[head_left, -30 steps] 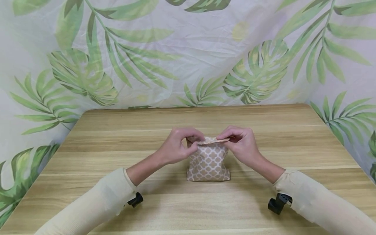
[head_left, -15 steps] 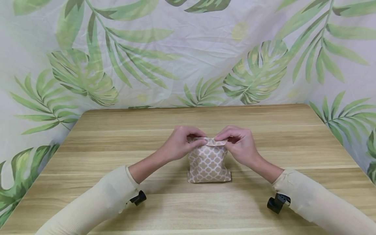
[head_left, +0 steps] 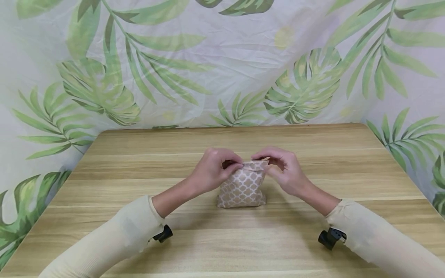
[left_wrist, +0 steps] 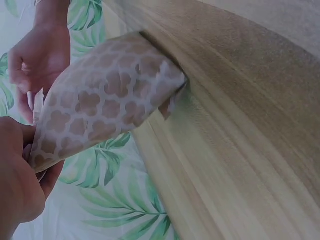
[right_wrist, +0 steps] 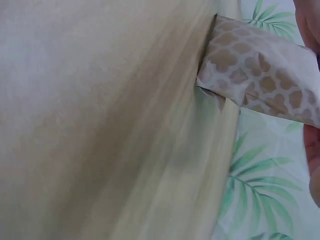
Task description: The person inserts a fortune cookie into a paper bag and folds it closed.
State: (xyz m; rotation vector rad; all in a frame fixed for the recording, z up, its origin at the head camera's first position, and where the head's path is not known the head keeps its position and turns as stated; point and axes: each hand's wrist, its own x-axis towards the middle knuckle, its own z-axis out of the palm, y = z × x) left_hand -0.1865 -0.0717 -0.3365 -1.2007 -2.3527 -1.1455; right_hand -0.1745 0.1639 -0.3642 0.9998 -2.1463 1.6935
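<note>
A small tan paper bag [head_left: 242,188] with a white lattice print stands on the wooden table, its top edge folded over into a narrow strip. My left hand [head_left: 213,170] pinches the left end of that fold between thumb and fingers. At the other end, my right hand [head_left: 287,172] curls thumb and forefinger around the fold's corner, the forefinger along the top edge. The left wrist view shows the bag [left_wrist: 100,100] bulging, its bottom on the table. In the right wrist view the bag's [right_wrist: 260,75] top lies at the frame edge, mostly hidden.
The wooden table [head_left: 194,247] spreads around the bag on all sides. Behind it hangs a leaf-printed cloth [head_left: 236,58]. A small black camera [head_left: 163,233] sits under the left sleeve, and another black camera [head_left: 329,237] under the right.
The bag's top has been folded down into a flat strip. Its base has shifted slightly left and back. The right hand's grip has loosened a little, with forefinger and thumb farther apart.
</note>
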